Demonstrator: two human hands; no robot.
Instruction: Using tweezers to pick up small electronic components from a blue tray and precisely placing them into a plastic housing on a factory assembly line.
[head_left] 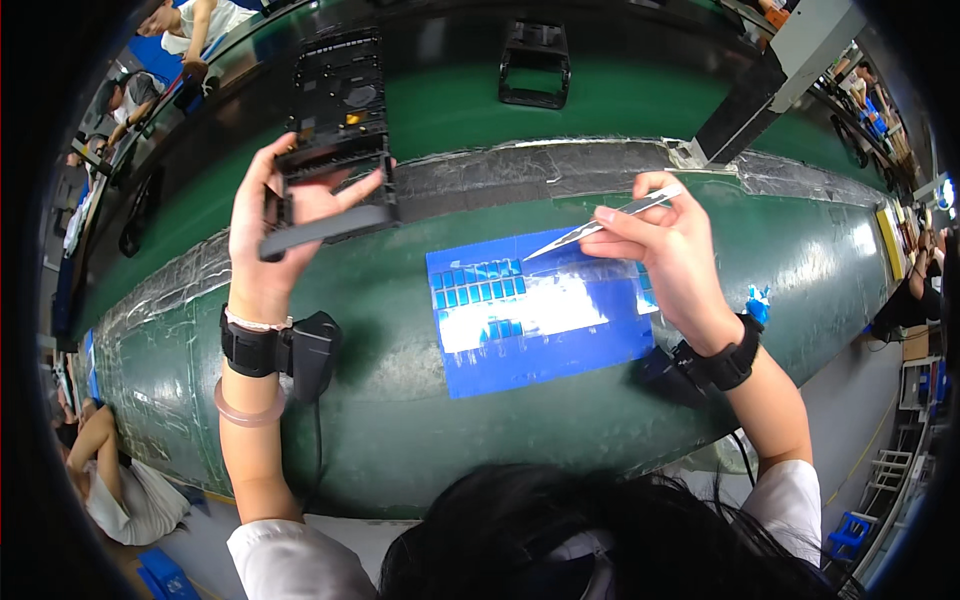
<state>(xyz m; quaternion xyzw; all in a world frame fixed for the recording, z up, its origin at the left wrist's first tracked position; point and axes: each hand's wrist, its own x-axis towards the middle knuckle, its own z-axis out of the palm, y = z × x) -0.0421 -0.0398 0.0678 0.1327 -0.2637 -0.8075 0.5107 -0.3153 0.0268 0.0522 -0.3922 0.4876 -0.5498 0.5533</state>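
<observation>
My left hand (258, 265) is closed round one end of a black plastic housing (342, 95), holding it raised over the green work surface. The housing is long, with an open frame at the near end and small fittings along its far part. My right hand (682, 255) pinches a pair of pale, pointed tweezers (578, 234). Their tip reaches the upper edge of a blue backing sheet (545, 370), beside rows of small blue rectangular stickers (478, 291). Whether the tip touches a sticker, I cannot tell. Glare covers the sheet's middle.
A black open frame (534, 65) stands farther back on the green surface. A metal post (755, 90) rises at the back right. Grey tape (500, 180) runs across behind the sheet. A small blue-and-white crumpled thing (758, 304) lies right. Other people sit at both sides.
</observation>
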